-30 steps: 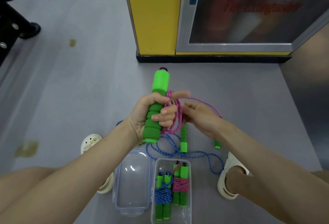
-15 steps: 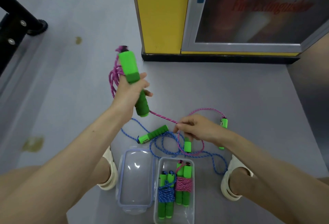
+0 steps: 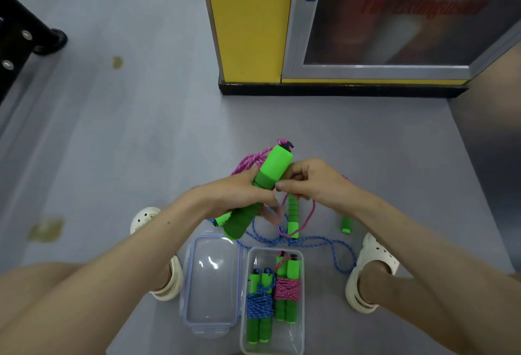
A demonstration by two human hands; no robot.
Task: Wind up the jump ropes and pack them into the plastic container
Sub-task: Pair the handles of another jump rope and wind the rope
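Pinching pink rope, right hand touches green handle.

So half a second ago the left hand had the green handle swung way up and out to the left; now it's back in the middle. The right hand came up off the floor to meet it, pinching the pink rope right beside the handle, slack now.
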